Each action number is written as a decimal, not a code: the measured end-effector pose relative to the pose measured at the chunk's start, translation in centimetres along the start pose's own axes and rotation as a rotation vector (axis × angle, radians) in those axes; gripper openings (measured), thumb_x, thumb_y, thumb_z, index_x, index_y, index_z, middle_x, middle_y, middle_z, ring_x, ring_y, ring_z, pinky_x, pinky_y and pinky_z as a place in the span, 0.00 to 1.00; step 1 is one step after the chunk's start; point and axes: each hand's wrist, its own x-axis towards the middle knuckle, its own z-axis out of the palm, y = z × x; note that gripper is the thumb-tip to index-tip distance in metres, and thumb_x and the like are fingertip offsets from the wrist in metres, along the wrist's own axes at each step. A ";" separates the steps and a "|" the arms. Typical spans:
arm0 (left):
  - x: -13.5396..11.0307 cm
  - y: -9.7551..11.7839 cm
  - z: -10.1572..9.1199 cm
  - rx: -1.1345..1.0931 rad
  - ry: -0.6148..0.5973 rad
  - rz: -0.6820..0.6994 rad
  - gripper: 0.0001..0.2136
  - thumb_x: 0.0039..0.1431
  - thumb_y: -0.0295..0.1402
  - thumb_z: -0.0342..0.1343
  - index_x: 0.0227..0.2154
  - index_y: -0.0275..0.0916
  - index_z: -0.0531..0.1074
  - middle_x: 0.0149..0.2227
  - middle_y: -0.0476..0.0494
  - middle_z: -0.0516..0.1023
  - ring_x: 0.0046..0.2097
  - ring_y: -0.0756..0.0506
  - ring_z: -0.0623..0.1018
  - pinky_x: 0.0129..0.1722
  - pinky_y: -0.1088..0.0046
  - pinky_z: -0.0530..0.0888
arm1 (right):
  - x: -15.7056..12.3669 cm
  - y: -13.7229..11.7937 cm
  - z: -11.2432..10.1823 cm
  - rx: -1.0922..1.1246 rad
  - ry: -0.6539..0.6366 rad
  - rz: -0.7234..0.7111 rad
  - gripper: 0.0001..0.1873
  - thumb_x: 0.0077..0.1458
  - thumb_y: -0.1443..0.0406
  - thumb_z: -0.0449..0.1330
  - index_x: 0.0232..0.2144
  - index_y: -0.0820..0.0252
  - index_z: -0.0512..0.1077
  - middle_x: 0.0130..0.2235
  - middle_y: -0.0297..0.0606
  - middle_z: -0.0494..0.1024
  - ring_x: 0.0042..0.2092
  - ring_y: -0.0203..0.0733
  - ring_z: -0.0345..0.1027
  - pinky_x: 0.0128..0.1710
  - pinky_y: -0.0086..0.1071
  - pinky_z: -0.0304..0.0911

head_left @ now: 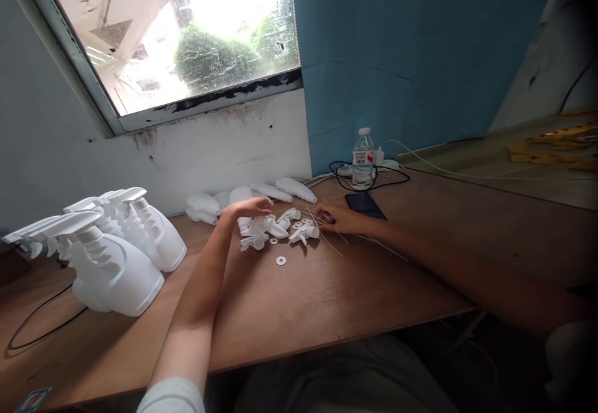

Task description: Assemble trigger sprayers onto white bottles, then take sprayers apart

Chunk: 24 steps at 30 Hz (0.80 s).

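My left hand [250,207] hangs over the far side of a pile of white trigger spray heads [268,227], its fingers stretched to the right and bent a little. Whether they touch a spray head is unclear. To the right of the pile, my right hand [343,218] is closed on a small dark reddish-brown object [327,216] whose kind I cannot make out. Thin white dip tubes [332,245] lie under and beside that hand. A loose white washer [281,261] rests in front of the pile, and a smaller washer [273,241] lies nearer it.
White spray bottles [126,270] with heads fitted stand at the left. Headless bottles [283,189] lie along the wall. Behind my right hand are a phone [364,205], a water bottle [363,161] and cables [397,179]. The wooden table [327,307] ends close to my body.
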 end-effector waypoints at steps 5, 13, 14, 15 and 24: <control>-2.6 1.1 -1.7 0.027 0.191 -0.010 0.14 0.54 0.41 0.57 0.42 0.40 0.74 0.43 0.41 0.78 0.41 0.43 0.75 0.35 0.75 0.68 | -0.1 -0.6 0.1 -0.057 -0.025 0.012 0.10 0.53 0.64 0.57 0.38 0.64 0.68 0.36 0.41 0.72 0.35 0.41 0.64 0.35 0.30 0.58; -14.6 5.5 -0.5 0.267 0.589 0.258 0.08 0.60 0.37 0.54 0.38 0.49 0.78 0.41 0.47 0.80 0.32 0.46 0.76 0.34 0.72 0.72 | -1.1 -1.6 0.6 -0.075 -0.012 0.021 0.08 0.51 0.64 0.59 0.35 0.61 0.67 0.31 0.38 0.72 0.31 0.39 0.64 0.29 0.30 0.56; -16.8 5.3 -0.2 0.325 0.715 0.237 0.08 0.60 0.37 0.54 0.39 0.50 0.77 0.44 0.47 0.79 0.35 0.44 0.78 0.39 0.69 0.74 | -1.1 -1.3 1.1 -0.067 0.004 0.010 0.09 0.50 0.64 0.60 0.34 0.60 0.66 0.31 0.38 0.73 0.31 0.40 0.65 0.29 0.31 0.56; -18.9 4.9 0.1 0.376 0.872 0.212 0.09 0.59 0.35 0.55 0.40 0.51 0.76 0.46 0.48 0.79 0.42 0.42 0.79 0.45 0.64 0.74 | -1.0 -0.8 1.6 -0.058 0.022 -0.003 0.09 0.49 0.64 0.61 0.34 0.59 0.66 0.31 0.38 0.73 0.30 0.41 0.65 0.28 0.32 0.56; -29.6 -5.6 0.3 0.268 1.916 -0.525 0.18 0.57 0.43 0.52 0.47 0.45 0.77 0.45 0.37 0.81 0.42 0.29 0.80 0.37 0.50 0.78 | -1.5 3.1 2.4 -0.021 0.195 -0.156 0.16 0.39 0.75 0.60 0.31 0.54 0.65 0.24 0.36 0.71 0.24 0.42 0.63 0.18 0.32 0.51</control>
